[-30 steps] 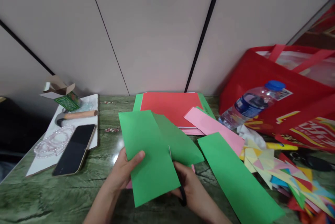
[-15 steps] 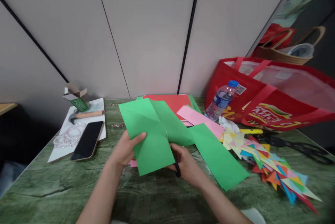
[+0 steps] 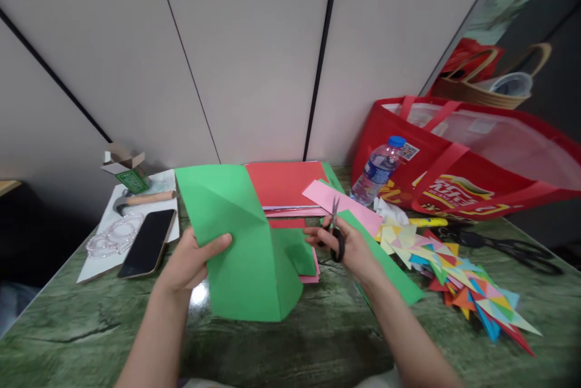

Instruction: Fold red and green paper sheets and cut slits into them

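A person's left hand [image 3: 188, 258] pinches the left edge of a folded green paper sheet [image 3: 240, 236], thumb on its front, holding it tilted up above a green marble table [image 3: 91, 327]. Just to its right, the right hand [image 3: 351, 249] is closed around black-handled scissors [image 3: 334, 227], blades pointing up and away from the sheet. Behind them lie a red paper stack [image 3: 284, 182] and a pink strip [image 3: 345, 205], with coloured paper triangles [image 3: 458, 273] to the right.

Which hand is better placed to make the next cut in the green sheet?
Right, probably: the right hand holds the scissors, blades up, beside the green sheet, while the left hand pinches that sheet's left edge and holds it up.
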Tool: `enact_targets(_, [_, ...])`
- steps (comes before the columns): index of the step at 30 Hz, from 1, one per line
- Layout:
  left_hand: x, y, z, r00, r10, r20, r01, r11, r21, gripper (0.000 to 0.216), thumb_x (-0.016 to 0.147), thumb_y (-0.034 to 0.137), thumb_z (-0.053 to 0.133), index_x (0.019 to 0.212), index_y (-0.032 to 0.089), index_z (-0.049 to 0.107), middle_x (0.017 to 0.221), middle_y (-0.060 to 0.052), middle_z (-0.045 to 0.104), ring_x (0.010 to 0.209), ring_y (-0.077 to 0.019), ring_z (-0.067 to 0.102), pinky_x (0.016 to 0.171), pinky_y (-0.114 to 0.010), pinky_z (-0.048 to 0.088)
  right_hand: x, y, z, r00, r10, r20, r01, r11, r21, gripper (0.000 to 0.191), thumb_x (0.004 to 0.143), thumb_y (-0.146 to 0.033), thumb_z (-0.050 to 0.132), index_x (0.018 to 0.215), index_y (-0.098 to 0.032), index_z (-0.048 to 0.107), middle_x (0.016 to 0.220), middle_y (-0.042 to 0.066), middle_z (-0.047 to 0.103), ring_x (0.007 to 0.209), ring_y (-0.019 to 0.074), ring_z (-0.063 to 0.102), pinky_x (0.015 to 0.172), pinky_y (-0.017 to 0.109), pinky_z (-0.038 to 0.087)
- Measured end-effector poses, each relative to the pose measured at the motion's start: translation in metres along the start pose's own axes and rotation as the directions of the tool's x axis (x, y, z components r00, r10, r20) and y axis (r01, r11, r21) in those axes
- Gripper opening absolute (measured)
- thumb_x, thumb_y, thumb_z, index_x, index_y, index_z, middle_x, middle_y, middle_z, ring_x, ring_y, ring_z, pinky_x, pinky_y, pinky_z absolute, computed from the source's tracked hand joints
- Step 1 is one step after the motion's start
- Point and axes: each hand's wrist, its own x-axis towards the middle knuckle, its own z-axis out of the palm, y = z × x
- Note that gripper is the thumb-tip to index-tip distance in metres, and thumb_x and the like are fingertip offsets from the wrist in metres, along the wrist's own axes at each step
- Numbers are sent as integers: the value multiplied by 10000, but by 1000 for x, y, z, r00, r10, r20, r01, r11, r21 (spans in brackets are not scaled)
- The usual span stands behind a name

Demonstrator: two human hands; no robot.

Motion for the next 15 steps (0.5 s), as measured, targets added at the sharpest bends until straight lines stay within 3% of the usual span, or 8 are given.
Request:
enact_targets(4, [-3, -4, 10, 993, -49, 110, 42, 997, 64, 347, 586, 205, 740, 915, 165, 638, 906, -85, 706, 803, -242, 658, 698, -340, 539, 5, 20, 16, 978, 196, 65, -203, 970, 130, 437, 559, -327, 760, 835, -192, 449, 740, 15, 658, 595, 120, 595, 501, 200, 404])
enact_targets(7, [1, -2, 6, 991, -88, 103, 76, 991, 113, 344, 594, 239, 735, 912, 149, 640, 876, -87, 710, 791, -243, 658, 709, -361, 530, 7, 23, 14, 990, 42, -133, -31, 996, 83, 441, 506, -273, 786, 790, -197, 458, 617, -65, 585, 517, 76, 524, 455, 166, 346])
enact_targets(10, [12, -7, -5, 994, -102, 38, 92, 973, 212, 297, 591, 282, 732, 842, 137, 666, 826, -91, 716, 741, -247, 661, 669, -367, 533, 10, 22, 5, 917, -188, -352, 161, 982, -103, 407, 509, -274, 780, 750, -204, 459, 620, -66, 580, 582, 96, 554, 523, 186, 399])
enact_targets(13, [26, -23, -14, 996, -84, -10, 83, 953, 290, 246, 573, 299, 740, 736, 123, 685, 764, -84, 719, 658, -222, 655, 617, -326, 528, 15, 27, -3, 853, -289, -435, 201, 950, -237, 389, 501, -290, 776, 737, -199, 479, 648, -34, 613, 638, 131, 591, 588, 233, 447])
enact_targets(15, [35, -37, -17, 994, -110, -29, 114, 972, 206, 268, 553, 306, 752, 741, 129, 680, 706, -65, 718, 618, -208, 651, 598, -322, 524, 18, 34, -7, 848, -272, -456, 180, 955, -235, 383, 504, -300, 770, 738, -195, 487, 623, -34, 617, 600, 127, 588, 570, 234, 450])
